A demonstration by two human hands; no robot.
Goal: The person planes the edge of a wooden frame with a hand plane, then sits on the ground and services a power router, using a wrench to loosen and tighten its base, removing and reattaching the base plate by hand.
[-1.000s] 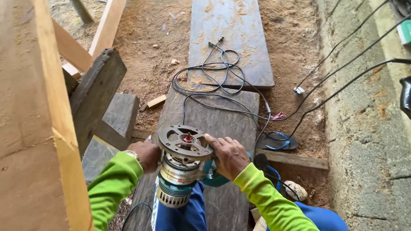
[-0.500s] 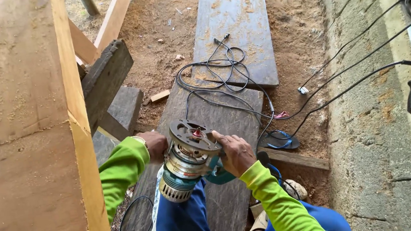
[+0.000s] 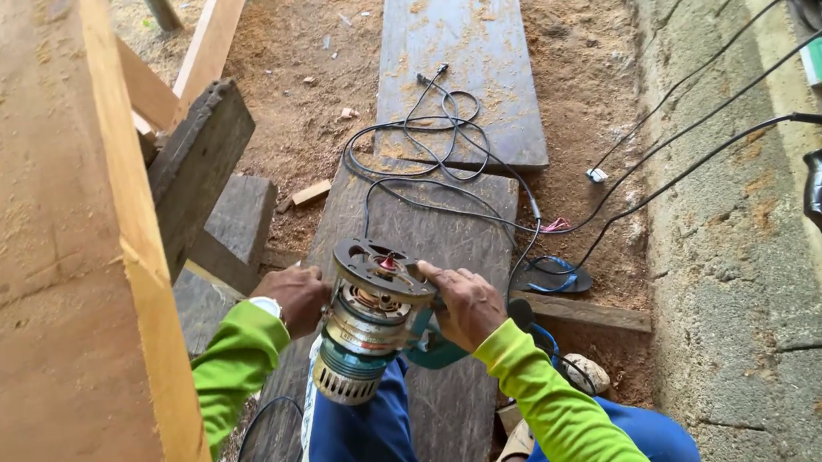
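Head view: sawdust-strewn dirt floor (image 3: 313, 49), grey planks (image 3: 458, 46), concrete wall (image 3: 732, 230).

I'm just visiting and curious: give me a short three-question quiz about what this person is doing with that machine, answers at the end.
1. True or false: both hands touch the power tool.
2. Which hand has a watch at its wrist: left or right?
3. What lies coiled on the grey plank ahead: A) a rope, B) a black cable, C) a chain?

Key: 1 true, the right hand rests on its round base and the left grips the other side. 2 left. 3 B.
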